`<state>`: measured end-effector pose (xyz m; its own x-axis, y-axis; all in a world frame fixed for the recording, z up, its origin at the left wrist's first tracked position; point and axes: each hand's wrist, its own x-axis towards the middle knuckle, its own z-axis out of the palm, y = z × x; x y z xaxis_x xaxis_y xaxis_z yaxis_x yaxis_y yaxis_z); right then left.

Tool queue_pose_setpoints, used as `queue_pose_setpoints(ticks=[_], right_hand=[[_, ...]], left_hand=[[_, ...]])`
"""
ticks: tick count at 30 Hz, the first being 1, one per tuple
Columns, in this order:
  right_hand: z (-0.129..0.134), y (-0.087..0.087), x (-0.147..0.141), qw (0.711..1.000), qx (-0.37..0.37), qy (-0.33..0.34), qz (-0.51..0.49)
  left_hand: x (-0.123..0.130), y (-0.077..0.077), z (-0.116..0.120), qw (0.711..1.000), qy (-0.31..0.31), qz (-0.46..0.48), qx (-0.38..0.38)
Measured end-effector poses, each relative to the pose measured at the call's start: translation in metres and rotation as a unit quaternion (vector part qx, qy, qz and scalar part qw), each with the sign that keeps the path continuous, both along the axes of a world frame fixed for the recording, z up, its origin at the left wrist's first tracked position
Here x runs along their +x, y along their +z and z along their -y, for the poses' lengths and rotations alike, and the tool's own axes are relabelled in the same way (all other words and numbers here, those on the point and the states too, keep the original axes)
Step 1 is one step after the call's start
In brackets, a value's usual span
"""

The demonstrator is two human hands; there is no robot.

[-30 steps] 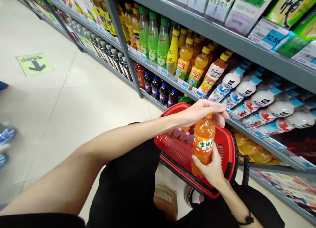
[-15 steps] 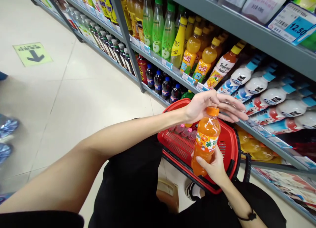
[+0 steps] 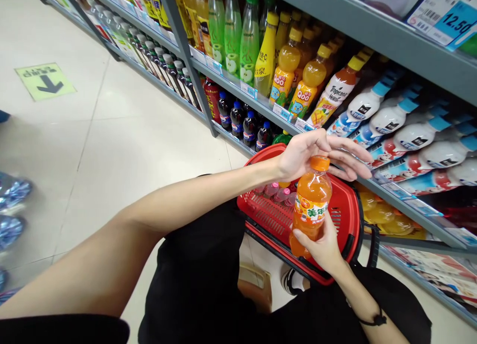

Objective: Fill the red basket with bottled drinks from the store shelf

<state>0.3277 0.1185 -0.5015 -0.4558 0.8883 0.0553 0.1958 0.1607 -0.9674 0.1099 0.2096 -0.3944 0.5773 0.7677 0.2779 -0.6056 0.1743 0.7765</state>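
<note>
My right hand (image 3: 326,245) is wrapped round the lower part of an orange soda bottle (image 3: 311,211), held upright and slightly tilted over a red shopping basket (image 3: 269,216). The bottle has an orange cap and a printed label. Beside and just behind the cap is my left hand (image 3: 303,153), its fingers stretched out to the right and slightly apart. Whether its palm touches the cap I cannot tell. In the basket lie several small bottles with pink caps (image 3: 289,199), partly hidden by the soda bottle and my left forearm.
A grey shelf unit (image 3: 380,51) runs along the right, with rows of green soda bottles (image 3: 249,46), orange juice bottles (image 3: 285,73) and white bottles (image 3: 391,120). A beige stool (image 3: 257,284) stands between my legs. Blue-tinted plastic bottles (image 3: 13,190) are at the left edge.
Both hands and the orange soda bottle have shifted up slightly in the view. The bottle has turned a little, and the shelves have moved slightly left and up. My grip is the same.
</note>
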Motion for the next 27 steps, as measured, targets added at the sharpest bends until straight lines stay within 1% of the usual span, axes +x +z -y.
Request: queue_pose_setpoints(ticks=[4, 7, 11, 15, 23, 27], right_hand=[[0.0002, -0.0004, 0.0000, 1.000, 0.005, 0.003, -0.005], [0.0006, -0.0002, -0.0007, 1.000, 0.009, -0.001, -0.006], [0.0010, -0.0013, -0.0011, 1.000, -0.003, -0.002, -0.006], [0.0005, -0.0023, -0.0013, 1.000, -0.012, -0.001, -0.001], [0.0001, 0.0000, -0.0027, 1.000, -0.026, 0.001, 0.002], [-0.0002, 0.0017, -0.0039, 1.000, -0.026, -0.004, 0.011]], left_hand=[[-0.0008, -0.0001, -0.0009, 1.000, 0.003, -0.009, -0.020], [-0.0015, 0.0008, -0.0022, 0.999, -0.008, -0.010, -0.041], [-0.0019, 0.0021, -0.0025, 0.998, -0.019, 0.003, -0.066], [-0.0023, 0.0035, -0.0018, 0.996, -0.014, 0.008, -0.093], [-0.0020, 0.0062, -0.0008, 0.996, -0.004, -0.020, -0.084], [-0.0013, 0.0064, -0.0004, 0.997, 0.002, -0.020, -0.080]])
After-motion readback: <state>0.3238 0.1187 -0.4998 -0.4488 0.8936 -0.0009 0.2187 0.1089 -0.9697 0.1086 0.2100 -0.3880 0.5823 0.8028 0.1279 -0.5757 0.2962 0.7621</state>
